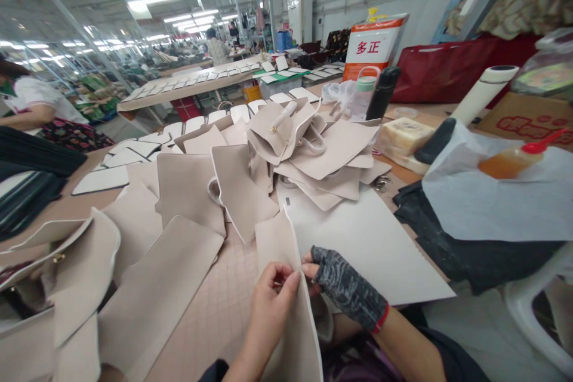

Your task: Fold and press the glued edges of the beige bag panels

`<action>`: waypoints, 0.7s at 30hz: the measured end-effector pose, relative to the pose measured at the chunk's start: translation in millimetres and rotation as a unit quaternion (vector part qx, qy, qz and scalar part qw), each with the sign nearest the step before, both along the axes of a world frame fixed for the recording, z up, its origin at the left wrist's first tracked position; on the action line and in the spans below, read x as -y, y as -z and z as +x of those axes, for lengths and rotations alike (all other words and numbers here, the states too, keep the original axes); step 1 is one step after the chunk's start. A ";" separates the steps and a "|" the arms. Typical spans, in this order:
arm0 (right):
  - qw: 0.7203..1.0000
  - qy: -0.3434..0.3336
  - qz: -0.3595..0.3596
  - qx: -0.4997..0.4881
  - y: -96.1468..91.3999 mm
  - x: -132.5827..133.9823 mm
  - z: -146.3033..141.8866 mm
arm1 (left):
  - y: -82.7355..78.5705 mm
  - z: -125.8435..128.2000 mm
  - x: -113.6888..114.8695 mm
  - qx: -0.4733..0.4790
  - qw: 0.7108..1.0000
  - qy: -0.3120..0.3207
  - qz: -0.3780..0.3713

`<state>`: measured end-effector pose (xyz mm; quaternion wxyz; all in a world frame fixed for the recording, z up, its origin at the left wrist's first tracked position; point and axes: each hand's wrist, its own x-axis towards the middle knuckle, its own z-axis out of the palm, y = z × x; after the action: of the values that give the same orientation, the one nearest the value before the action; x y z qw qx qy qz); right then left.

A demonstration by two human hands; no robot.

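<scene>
My left hand (271, 304) pinches the near edge of a beige leather panel (275, 242) that stands folded upright in front of me. My right hand (342, 286), in a dark fingerless glove with a red wrist band, grips the same panel from the right, fingers closed on its edge. The panel rests over a quilted beige work surface (215, 310) and a large pale sheet (371, 245). Both hands meet at the fold, thumbs nearly touching.
Heaps of beige bag pieces (313, 143) cover the table. At right lie a glue bottle with red nozzle (514, 161) on white paper, black material (447, 239), a black bottle (380, 92) and a white roll (481, 92). A person (36, 107) sits at far left.
</scene>
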<state>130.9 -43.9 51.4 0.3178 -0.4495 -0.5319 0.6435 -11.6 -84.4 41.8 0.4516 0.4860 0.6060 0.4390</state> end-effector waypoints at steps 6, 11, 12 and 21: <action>0.985 0.001 0.118 0.126 -9.0 2.8 -2.7 | -6.0 -2.3 -4.8 -0.005 1.000 0.022 -0.021; 0.980 0.023 0.140 0.142 1.8 8.3 -7.1 | -10.2 -8.4 -2.7 -0.047 0.997 0.062 -0.019; 0.977 0.032 0.148 0.150 4.1 9.8 -9.0 | -10.9 -8.4 -2.3 -0.071 0.995 0.062 -0.016; 0.967 0.106 0.169 0.161 12.9 -2.7 1.5 | -10.8 -20.8 -4.9 -0.111 0.993 -0.033 0.031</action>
<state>132.5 -41.2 38.5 0.3659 -0.5402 -0.6266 0.4262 -32.5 -79.5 52.5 0.3515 0.5254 0.6538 0.4158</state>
